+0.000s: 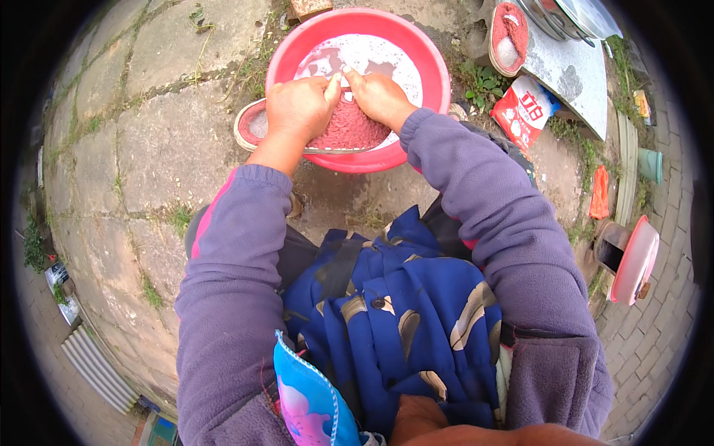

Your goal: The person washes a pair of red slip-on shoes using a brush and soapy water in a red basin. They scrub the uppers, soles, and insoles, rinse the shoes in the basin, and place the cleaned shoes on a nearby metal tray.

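Note:
A red knitted slipper (357,127) with a pale sole edge lies sideways over the near rim of a red plastic basin (435,61). Its open heel end sticks out past the basin's left side. My left hand (301,106) grips the slipper's upper near the opening. On the toe side, my right hand (382,95) holds the upper, with the two thumbs almost meeting. Soapy water (385,53) with white foam fills the basin's bottom. The fingers under the knit are hidden.
Another red slipper (509,39) rests at the edge of a grey slab (580,72), beside metal basins (585,17). Below it lies a red-and-white detergent bag (524,111). Farther right are an orange cloth (599,192), a teal container (650,166) and a pink basin (636,261).

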Tool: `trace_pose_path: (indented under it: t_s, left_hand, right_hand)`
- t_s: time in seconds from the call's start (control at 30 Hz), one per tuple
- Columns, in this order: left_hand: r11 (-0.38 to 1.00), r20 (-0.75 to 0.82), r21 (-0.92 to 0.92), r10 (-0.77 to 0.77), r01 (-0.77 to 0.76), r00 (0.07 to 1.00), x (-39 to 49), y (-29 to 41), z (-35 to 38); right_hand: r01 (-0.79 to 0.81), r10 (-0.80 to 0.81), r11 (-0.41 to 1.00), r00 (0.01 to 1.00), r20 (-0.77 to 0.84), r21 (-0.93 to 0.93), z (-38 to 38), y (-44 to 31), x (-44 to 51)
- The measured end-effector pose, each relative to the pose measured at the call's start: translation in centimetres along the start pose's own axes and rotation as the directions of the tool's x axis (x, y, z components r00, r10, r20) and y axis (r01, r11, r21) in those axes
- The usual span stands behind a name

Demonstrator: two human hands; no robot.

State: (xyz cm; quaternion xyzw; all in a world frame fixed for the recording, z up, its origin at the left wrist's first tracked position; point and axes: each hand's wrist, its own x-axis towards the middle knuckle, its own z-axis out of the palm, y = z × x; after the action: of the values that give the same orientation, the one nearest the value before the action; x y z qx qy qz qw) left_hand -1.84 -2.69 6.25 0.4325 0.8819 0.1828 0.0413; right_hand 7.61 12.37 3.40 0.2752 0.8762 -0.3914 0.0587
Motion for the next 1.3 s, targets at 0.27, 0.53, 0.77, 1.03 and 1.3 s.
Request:
trace_pose_path:
  t_s: [0.27,0.53,0.77,1.03,1.3]
  left_hand:
    - [0.915,0.042,-0.363,-0.171,0.175,0.984,1.2,-0.3,0.5]
    - [0.675,-0.008,-0.736,-0.077,0.046,0.997,2.6,-0.5,0.5]
    - [0.556,0.062,-0.824,-0.112,0.114,0.992,3.4,-0.6,2.1]
    - [0.764,0.051,-0.551,-0.370,0.335,0.928,4.1,-0.5,1.3]
    - [-0.161,0.232,-0.970,-0.406,0.180,0.884,4.5,1.7,-0.2]
  right_hand:
    - [0.036,-0.019,0.980,0.996,-0.088,0.194,-1.9,0.1,-0.2]
    - [0.289,-0.218,0.879,0.951,-0.219,0.380,-3.2,-0.9,-0.5]
    - [0.482,-0.447,0.874,0.847,-0.287,0.061,-4.7,-1.2,0.1]
    - [0.400,-0.376,0.916,0.877,-0.298,0.021,-9.5,-3.4,0.5]
    - [0.326,-0.299,0.670,0.941,-0.160,0.667,-5.3,-3.5,-0.4]
